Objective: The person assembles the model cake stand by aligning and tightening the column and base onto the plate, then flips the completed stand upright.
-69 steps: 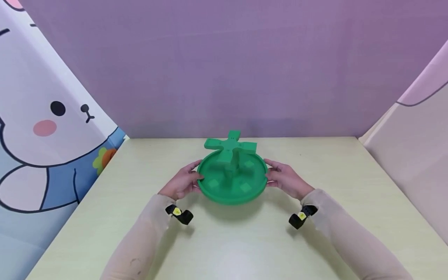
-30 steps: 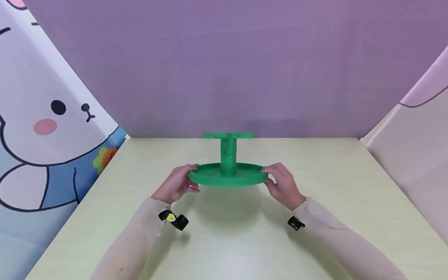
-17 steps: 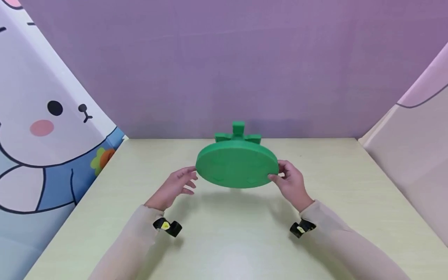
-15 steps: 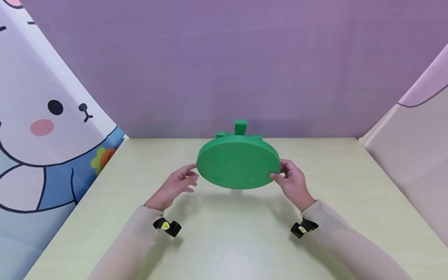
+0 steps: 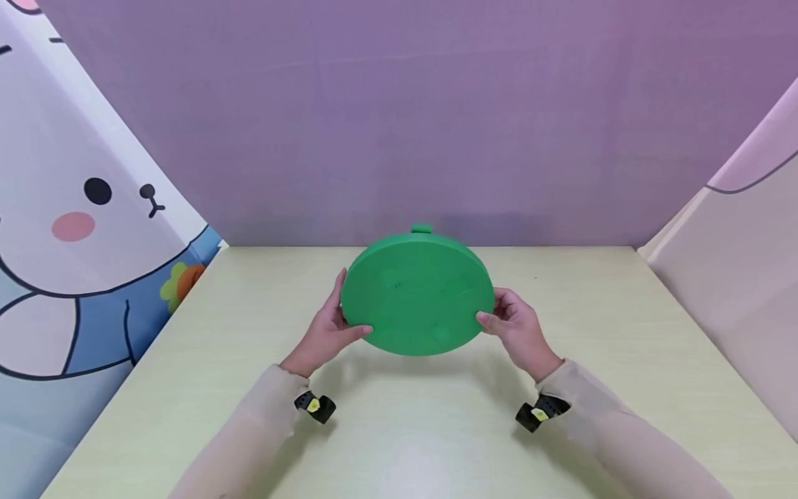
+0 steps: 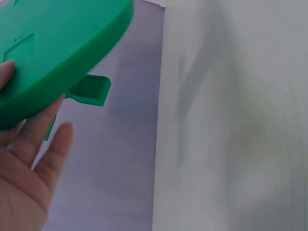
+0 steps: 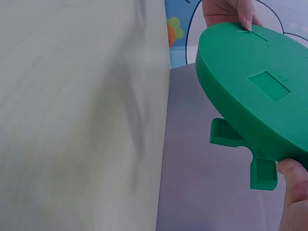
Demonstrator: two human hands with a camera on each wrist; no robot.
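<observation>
Both hands hold a green round stand above the table, tipped so its flat underside faces me in the head view. The stand has shallow recesses in that underside, with small raised digits beside one in the right wrist view. My left hand grips its left edge, thumb on the underside and fingers behind the rim. On the opposite edge, my right hand pinches with the thumb in front. One arm of the cross-shaped top peeks over the rim; hollow-ended arms show in the right wrist view. The post is hidden behind the disc.
The pale wooden table lies beneath, carrying shadows of the hands and stand. A purple backdrop rises behind its far edge. Cartoon-printed cloth hangs at left, and a pale cloth panel at right. Black wrist cameras sit on the sleeves.
The stand has tipped from its tray side facing me to its underside facing me. My left hand let its hold loosen, fingers extended, then took the left edge again with thumb in front.
</observation>
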